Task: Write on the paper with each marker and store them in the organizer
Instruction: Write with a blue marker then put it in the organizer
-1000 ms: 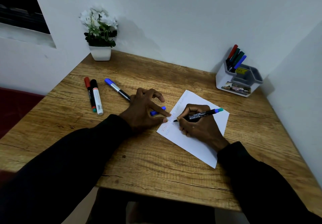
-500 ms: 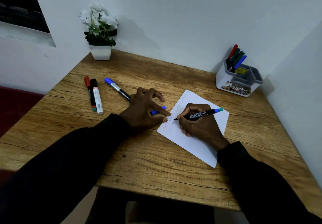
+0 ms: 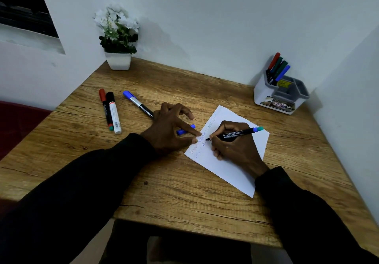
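A white paper [image 3: 235, 165] lies on the wooden desk [image 3: 164, 192], with faint written lines along its left edge. My right hand [image 3: 235, 146] grips a black marker [image 3: 235, 135] with a teal-blue end, and its tip touches the paper. My left hand [image 3: 172, 130] rests spread on the desk, its fingertips pressing the paper's left edge. A blue cap [image 3: 185, 130] pokes out from under its fingers. At the back right, the white and grey organizer [image 3: 276, 99] holds several markers [image 3: 277, 68].
At the left of the desk lie a red-capped marker [image 3: 104, 107], a black-capped white marker [image 3: 113, 113] and a blue-capped marker [image 3: 136, 103]. A potted white flower [image 3: 118, 38] stands in the back left corner. Walls close in the back and the right side.
The marker tip in my right hand has shifted slightly up along the paper. My left hand has stayed in place.
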